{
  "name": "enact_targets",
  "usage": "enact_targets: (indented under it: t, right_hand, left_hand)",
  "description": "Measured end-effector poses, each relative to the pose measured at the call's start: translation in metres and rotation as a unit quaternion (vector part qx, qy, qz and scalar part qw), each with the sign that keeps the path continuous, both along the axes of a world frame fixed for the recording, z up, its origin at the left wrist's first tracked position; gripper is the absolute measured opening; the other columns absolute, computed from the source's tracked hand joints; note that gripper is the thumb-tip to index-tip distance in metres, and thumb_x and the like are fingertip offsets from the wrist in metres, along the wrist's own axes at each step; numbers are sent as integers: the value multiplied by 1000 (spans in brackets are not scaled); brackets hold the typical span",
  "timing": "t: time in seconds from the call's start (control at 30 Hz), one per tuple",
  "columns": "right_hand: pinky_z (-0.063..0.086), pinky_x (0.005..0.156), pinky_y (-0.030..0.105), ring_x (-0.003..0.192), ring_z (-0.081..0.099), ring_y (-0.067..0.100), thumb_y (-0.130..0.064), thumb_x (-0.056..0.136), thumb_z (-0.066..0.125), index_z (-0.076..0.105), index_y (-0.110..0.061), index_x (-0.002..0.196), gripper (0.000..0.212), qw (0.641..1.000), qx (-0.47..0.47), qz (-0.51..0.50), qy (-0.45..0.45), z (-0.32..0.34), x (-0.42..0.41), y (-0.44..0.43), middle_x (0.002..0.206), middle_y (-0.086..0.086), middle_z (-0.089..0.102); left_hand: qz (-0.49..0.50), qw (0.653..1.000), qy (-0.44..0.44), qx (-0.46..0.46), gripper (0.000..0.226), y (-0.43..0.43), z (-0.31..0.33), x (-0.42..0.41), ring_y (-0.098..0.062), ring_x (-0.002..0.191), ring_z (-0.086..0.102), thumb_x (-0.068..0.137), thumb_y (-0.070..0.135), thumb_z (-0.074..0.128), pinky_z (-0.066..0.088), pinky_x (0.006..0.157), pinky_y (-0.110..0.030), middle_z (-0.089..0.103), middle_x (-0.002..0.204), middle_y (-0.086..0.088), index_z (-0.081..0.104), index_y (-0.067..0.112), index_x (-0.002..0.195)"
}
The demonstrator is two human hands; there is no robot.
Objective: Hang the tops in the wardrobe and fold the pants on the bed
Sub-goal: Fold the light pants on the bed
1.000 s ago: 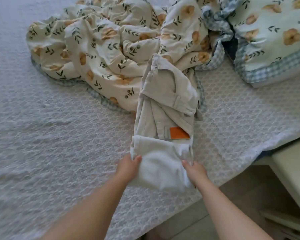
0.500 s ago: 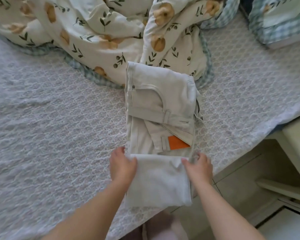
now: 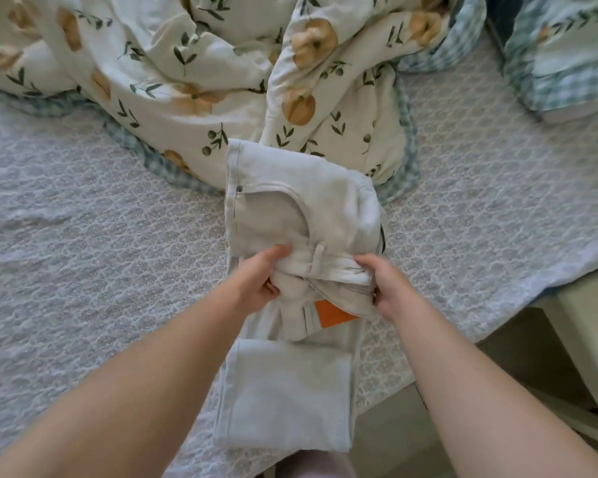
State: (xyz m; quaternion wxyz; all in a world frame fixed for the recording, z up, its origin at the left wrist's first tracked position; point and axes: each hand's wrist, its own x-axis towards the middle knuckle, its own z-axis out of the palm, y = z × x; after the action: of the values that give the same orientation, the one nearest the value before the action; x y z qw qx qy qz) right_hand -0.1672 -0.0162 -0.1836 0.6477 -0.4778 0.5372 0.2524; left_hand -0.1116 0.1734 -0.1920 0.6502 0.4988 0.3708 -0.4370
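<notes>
Head view. Moved: both hands have gone from the near folded leg end farther up the pants (image 3: 283,391). Left hand (image 3: 256,281): grip clamped on the bunched waist part. Right hand (image 3: 390,291): grip clamped on its right edge. Pants: on the bed (image 3: 83,236), near edge; far end touching the flowered duvet (image 3: 187,81). Orange label (image 3: 335,313): showing just near the hands.

we can't see most fingertips of the left hand (image 3: 256,286) & right hand (image 3: 392,291): they're tucked under a fold of the pants (image 3: 290,208). that fold also covers part of the orange patch (image 3: 335,315). quilt (image 3: 187,63) runs off the top edge, pillow (image 3: 567,63) off top-right, white furniture (image 3: 594,336) off the right.
</notes>
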Motion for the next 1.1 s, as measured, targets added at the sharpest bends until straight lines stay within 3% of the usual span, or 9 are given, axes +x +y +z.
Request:
enact_targets:
  t: [0.07,0.13,0.27,0.33,0.47,0.63,0.8,0.9,1.1]
  right_hand:
    - [54,79,34,83,65,22,-21,90,51,68,-7,107,28,998,34,1,-49,32,21,-14,94,8,71]
    - [50,90,38,95,64,25,-24,92,46,61,-5,121,37,989,54,-10,-136,72,57,-31,106,10,69]
    - [51,87,34,108,62,23,-49,97,28,54,-13,126,53,937,94,-107,-318,149,136,-61,118,8,64]
    - [49,76,24,94,62,12,-41,100,31,58,-16,113,39,922,-9,-153,-356,164,155,-68,102,-2,65]
    - [39,62,16,72,50,8,-21,94,48,59,-20,87,13,906,-285,-118,-291,135,141,-66,78,-6,56]
    - [47,75,28,83,57,15,-15,90,55,64,-16,96,11,936,-293,94,-169,47,93,-45,86,0,62]
    - [45,79,28,92,60,20,-13,90,54,62,-20,94,12,923,-303,193,-138,1,78,-27,93,1,62]
    - [44,81,27,94,58,23,-8,89,48,62,-19,110,27,862,-374,289,-184,-1,96,-15,110,4,58]
    - [43,88,32,126,43,24,6,80,36,36,-28,141,70,621,-517,477,-346,45,203,15,151,-7,26]
  left_hand:
    - [-17,1000,-21,8,35,-4,30,19,-24,102,64,85,22,64,53,88,-40,68,113,-8,60,13,118]
    - [-18,997,-78,5,47,-12,62,55,-25,108,62,84,30,64,48,98,-44,66,119,-8,55,15,127]
    - [-32,963,-238,-126,63,-43,138,132,-22,129,47,90,62,37,35,108,-43,51,141,-1,39,26,142]
    - [1,952,-292,-92,59,-53,157,155,-16,138,33,95,60,25,24,111,-45,39,148,7,24,33,148]
    - [20,950,-308,41,48,-45,133,156,-13,127,43,100,47,32,33,105,-38,46,142,6,30,31,146]
    - [-58,909,-265,317,31,-12,57,98,-14,99,55,95,22,52,46,79,-26,60,121,0,54,18,126]
    - [-209,886,-236,341,33,0,5,60,-20,92,58,90,39,60,46,79,-31,62,104,1,57,19,116]
    - [-188,878,-276,343,23,-6,-5,64,-21,87,57,89,40,60,45,73,-32,61,96,2,57,23,104]
    - [-185,856,-352,331,16,-6,-2,88,-21,79,57,91,35,57,44,66,-33,61,81,0,60,20,88]
